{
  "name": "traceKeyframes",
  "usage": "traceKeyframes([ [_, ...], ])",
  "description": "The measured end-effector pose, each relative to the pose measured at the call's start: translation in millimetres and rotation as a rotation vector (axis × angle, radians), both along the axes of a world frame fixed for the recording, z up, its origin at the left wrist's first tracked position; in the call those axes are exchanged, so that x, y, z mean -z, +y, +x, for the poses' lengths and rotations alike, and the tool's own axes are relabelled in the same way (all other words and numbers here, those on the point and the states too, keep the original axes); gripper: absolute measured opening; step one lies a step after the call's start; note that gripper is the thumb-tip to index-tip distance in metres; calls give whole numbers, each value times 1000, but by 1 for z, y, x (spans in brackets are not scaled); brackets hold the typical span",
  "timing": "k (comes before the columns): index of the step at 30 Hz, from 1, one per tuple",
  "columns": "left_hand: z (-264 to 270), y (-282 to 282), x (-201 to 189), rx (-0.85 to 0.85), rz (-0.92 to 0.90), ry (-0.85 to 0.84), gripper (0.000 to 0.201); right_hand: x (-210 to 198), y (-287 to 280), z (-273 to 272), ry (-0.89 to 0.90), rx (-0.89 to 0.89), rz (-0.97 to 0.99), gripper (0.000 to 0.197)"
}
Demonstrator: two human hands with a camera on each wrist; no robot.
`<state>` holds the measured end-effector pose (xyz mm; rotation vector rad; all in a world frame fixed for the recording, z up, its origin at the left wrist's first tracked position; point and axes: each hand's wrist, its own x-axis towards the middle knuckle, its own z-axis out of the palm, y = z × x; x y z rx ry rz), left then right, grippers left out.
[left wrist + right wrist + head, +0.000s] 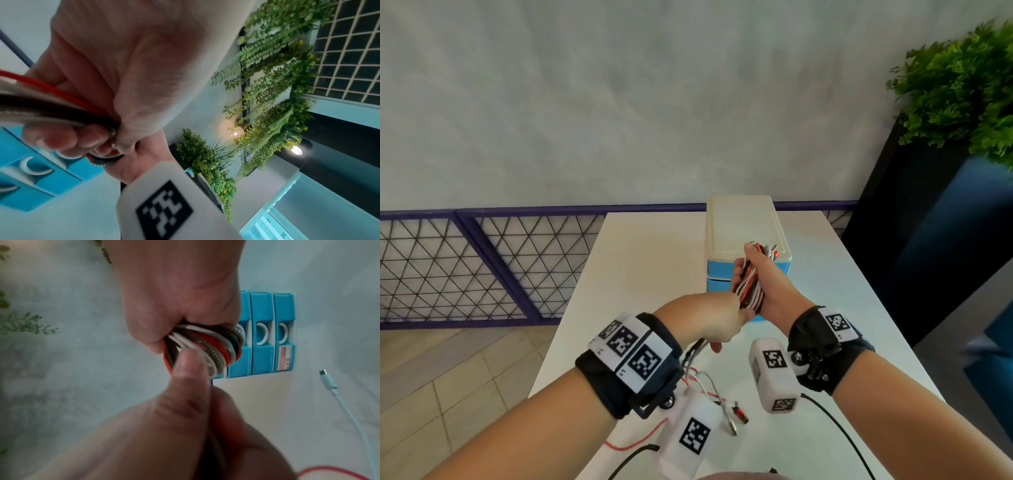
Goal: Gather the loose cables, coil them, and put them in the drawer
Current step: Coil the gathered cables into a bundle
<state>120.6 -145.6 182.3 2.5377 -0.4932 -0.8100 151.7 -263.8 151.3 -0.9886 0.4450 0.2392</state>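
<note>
Fingers (185,368) of both hands curled round cable bundle (748,287), held before closed blue drawer unit (262,335).

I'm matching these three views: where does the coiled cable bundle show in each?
Head: cable bundle at centre, gripped by both hands before the blue drawer unit.
Left wrist: at left edge, under the fingers.
Right wrist: at centre.
Shared landmark: the blue drawer unit, visible in all three.

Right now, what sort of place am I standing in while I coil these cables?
Probably an office or lounge corner, not a workshop: a plain white table carries a small blue drawer organizer, a purple wire-mesh railing runs along the grey wall, and hanging green plants decorate the room.
</note>
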Motion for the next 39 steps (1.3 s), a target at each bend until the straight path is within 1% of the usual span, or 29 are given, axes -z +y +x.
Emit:
traceKeyframes([
  [2,-4,5,3,57,-42,85,33,-1,1,0,-20,31,85,36],
  [4,-6,10,6,88,-98,121,30,-3,4,-1,-52,54,215,36],
  [7,-9,19,12,150,-158,66,29,-11,9,-5,-98,67,348,40],
  [9,-14,24,14,149,-237,11,28,-18,13,-8,-129,46,396,42],
  [11,-18,29,22,132,-381,-17,26,-23,16,-7,-135,15,407,45],
  [13,-20,37,41,108,-495,1,22,-29,16,-3,-110,6,440,47],
  [15,-21,46,63,29,-548,79,21,-34,13,1,-114,13,445,46],
  [17,-20,53,76,-57,-626,166,22,-37,8,4,-139,36,390,44],
  [22,-7,64,77,-91,-768,252,24,-31,-1,9,-188,181,302,42],
  [24,-3,69,71,-127,-824,307,31,-28,-8,11,-199,251,292,41],
  [27,1,76,67,-189,-801,371,47,-24,-20,13,-201,313,237,39],
  [30,2,76,70,-150,-756,424,51,-20,-27,13,-186,323,112,36],
  [32,2,73,70,-137,-700,464,57,-19,-29,13,-182,307,37,35],
  [34,2,73,69,-134,-640,514,68,-18,-30,12,-190,260,1,34],
  [35,2,73,66,-122,-601,513,72,-19,-29,12,-195,234,-10,33],
  [37,7,71,69,-95,-504,381,71,-19,-27,9,-202,193,-33,33],
  [38,9,69,71,-89,-481,297,68,-19,-23,8,-207,173,-42,33],
  [39,11,65,70,-80,-495,239,65,-20,-19,6,-212,153,-45,33],
])
